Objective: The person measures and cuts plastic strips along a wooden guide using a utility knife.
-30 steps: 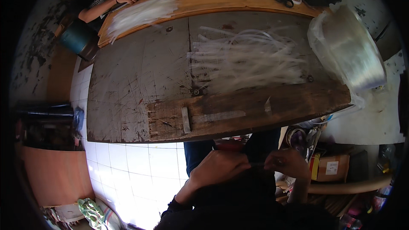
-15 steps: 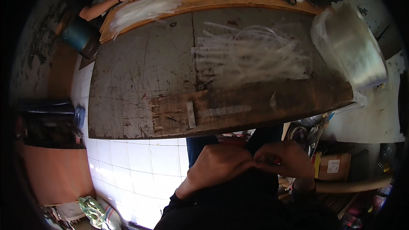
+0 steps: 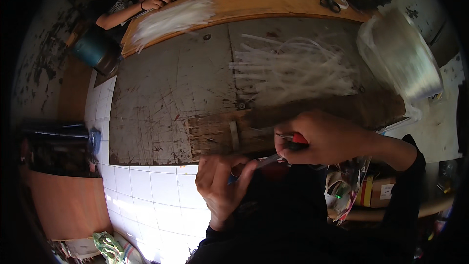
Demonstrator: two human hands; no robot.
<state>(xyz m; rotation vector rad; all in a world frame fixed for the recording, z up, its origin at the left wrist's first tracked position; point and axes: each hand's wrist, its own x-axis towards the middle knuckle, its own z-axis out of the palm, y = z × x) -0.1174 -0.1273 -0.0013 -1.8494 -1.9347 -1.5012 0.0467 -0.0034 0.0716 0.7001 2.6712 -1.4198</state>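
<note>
By the tabletop [image 3: 156,88], plastic [image 3: 367,44] wraps a roll [image 3: 410,56]; hands [image 3: 220,178] [image 3: 325,139] hold strip [image 3: 267,161].

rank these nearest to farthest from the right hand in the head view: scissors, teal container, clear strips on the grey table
1. Clear strips on the grey table: just beyond the right hand.
2. Scissors: on the wooden board, farther off, toward the right.
3. Teal container: far left, past the table's edge.

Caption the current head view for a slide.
Left hand and right hand hold a translucent plastic strip at a scratched grey table bearing loosely piled clear strips.
</note>
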